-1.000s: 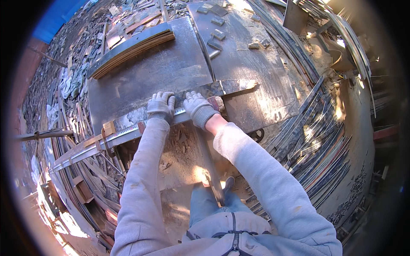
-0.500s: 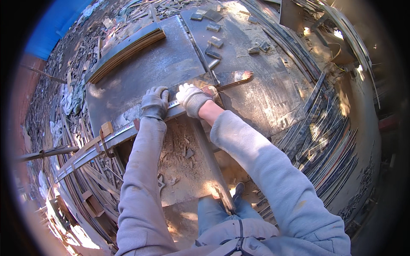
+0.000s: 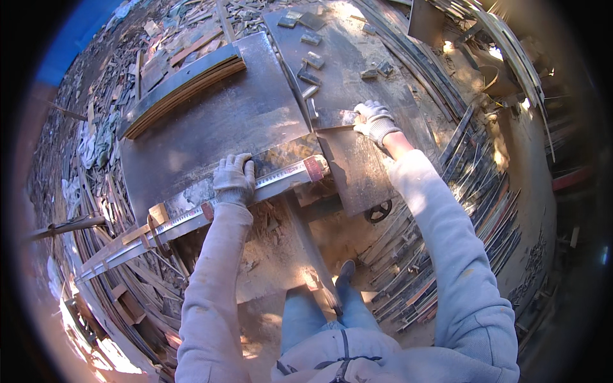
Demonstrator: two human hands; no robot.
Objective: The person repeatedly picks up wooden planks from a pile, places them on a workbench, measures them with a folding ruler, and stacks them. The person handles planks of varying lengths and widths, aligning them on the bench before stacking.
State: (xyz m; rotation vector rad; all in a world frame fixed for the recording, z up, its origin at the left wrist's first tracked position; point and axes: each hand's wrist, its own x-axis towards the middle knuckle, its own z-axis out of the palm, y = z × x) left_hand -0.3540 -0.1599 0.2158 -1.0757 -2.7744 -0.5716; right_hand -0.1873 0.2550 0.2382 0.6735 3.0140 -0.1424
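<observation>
My left hand (image 3: 234, 173), in a pale knitted glove, lies over a narrow worn board (image 3: 287, 152) with its fingers stretched out and its thumb apart. Along the board's near side runs a metal rail with a measuring scale (image 3: 271, 178). My right hand (image 3: 375, 120), gloved the same way, is closed round the board's far right end beyond the table slot (image 3: 290, 78). The fingertips there are partly hidden. Both hands are over the dark metal saw table (image 3: 211, 121).
A stack of long boards (image 3: 185, 91) lies across the table's far left. Several small offcut blocks (image 3: 313, 59) sit right of the slot. A wooden block (image 3: 158, 213) is fixed at the rail's left part. Piles of thin strips (image 3: 479, 249) lie at the right.
My right hand has moved right, from the board beside the rail's end to the board's right end. My left hand stays on the board at nearly the same place.
</observation>
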